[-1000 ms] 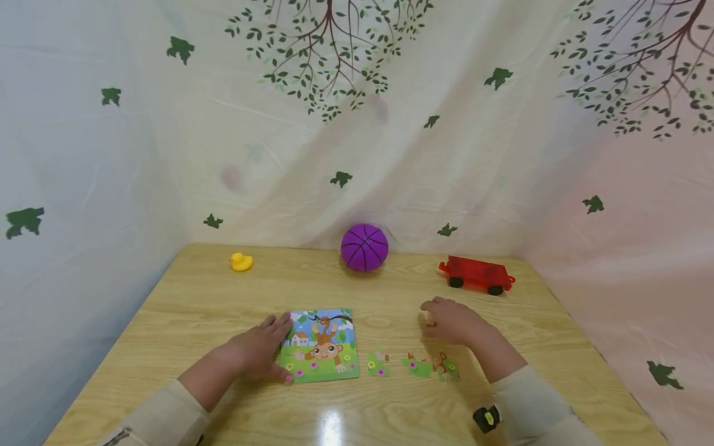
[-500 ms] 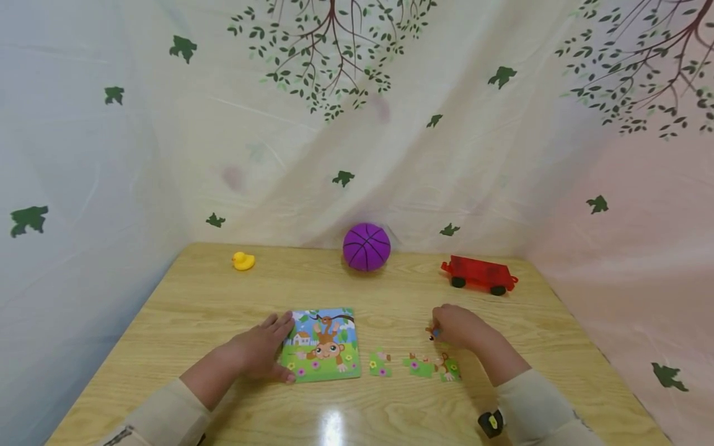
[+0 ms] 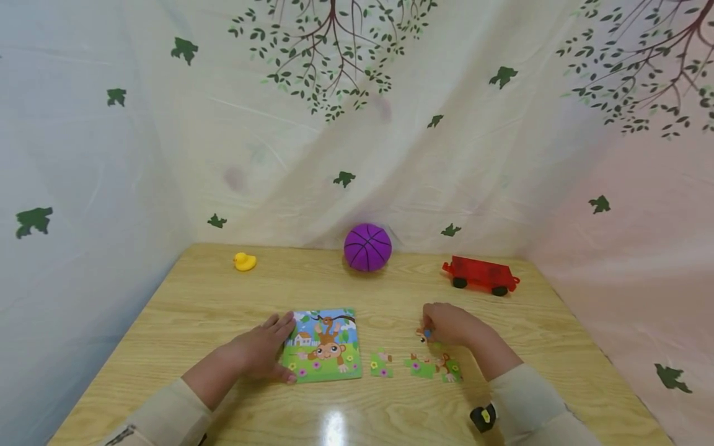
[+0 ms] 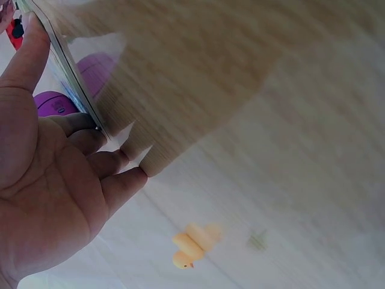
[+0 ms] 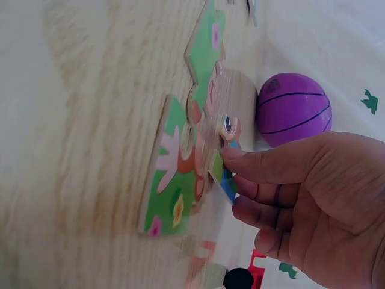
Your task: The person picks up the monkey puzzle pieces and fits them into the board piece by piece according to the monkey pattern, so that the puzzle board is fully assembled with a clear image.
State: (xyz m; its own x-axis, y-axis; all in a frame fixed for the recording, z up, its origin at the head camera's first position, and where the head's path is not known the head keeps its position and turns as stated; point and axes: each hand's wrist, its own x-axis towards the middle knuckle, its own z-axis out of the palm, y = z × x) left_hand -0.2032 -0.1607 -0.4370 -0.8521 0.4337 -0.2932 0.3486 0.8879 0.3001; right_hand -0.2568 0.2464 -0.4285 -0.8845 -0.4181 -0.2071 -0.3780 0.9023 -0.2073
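Note:
A square monkey picture board (image 3: 320,365) lies on the wooden table, left of the middle in the head view. My left hand (image 3: 258,352) rests along its left side, fingers stretched out and thumb near the lower corner. To the right, my right hand (image 3: 453,324) pinches a jigsaw piece (image 5: 224,174) between thumb and fingers; a monkey's eye and blue and green patches show on it. Just in front of this hand lie two joined puzzle pieces (image 3: 421,368), green with flowers and monkey parts. Another green puzzle piece (image 3: 382,364) lies between them and the board.
At the back of the table stand a yellow rubber duck (image 3: 245,262), a purple ball (image 3: 367,248) with black lines, and a red toy wagon (image 3: 481,275) on black wheels. A pale cloth (image 3: 279,173) with leaf prints hangs behind and on both sides.
My right hand came down behind the joined pieces, picked up the jigsaw piece and shifted slightly left with it. My left hand stays on the board's edge.

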